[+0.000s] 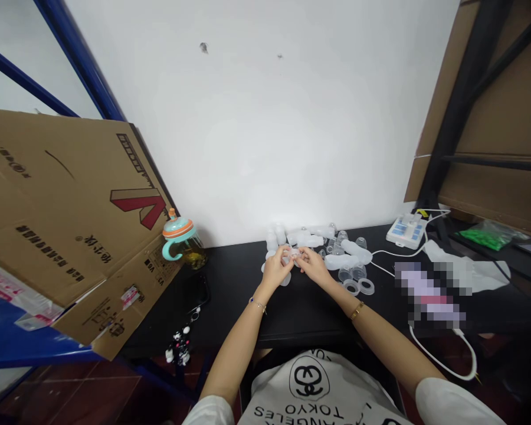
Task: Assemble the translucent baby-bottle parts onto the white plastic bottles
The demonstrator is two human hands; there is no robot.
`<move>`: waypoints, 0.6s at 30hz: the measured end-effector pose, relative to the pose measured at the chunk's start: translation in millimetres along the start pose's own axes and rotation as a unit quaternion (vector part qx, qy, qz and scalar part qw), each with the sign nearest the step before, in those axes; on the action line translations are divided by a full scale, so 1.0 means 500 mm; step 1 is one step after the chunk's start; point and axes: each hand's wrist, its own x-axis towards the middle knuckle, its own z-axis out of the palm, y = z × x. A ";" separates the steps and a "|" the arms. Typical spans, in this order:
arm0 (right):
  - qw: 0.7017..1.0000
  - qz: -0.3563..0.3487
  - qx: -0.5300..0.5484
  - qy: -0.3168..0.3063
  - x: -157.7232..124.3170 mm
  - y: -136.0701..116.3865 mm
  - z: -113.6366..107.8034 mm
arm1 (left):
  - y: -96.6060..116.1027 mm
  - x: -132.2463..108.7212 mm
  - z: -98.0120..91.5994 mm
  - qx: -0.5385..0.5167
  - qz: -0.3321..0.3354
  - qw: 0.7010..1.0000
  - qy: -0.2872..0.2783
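My left hand point(277, 267) and my right hand point(310, 264) meet over the black table point(234, 283), fingers pinched together on a small clear plastic ring-shaped part point(293, 254) held between them. Just behind and to the right lies a heap of translucent white bottle parts point(331, 248): bottles, caps and domes. Two loose clear rings point(358, 287) lie on the table right of my right wrist. Each wrist wears a thin bracelet.
A large cardboard box point(66, 218) tilts on a blue rack at left. A teal and orange handled cup point(181, 239) stands by it. A dark phone with a charm point(193, 295), a white device with cable point(406, 231), white cloth and a green bag point(491, 234) lie at right.
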 end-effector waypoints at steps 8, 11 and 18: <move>1.000 -0.005 -0.001 -0.004 -0.001 -0.004 -0.001 | -0.001 0.000 0.000 0.004 -0.003 1.000 0.003; 1.000 -0.016 0.000 -0.008 -0.001 0.000 -0.001 | -0.001 0.000 0.000 0.004 -0.004 1.000 0.004; 1.000 -0.005 -0.010 -0.005 -0.001 0.001 0.000 | 0.001 0.000 0.000 0.003 -0.003 1.000 0.008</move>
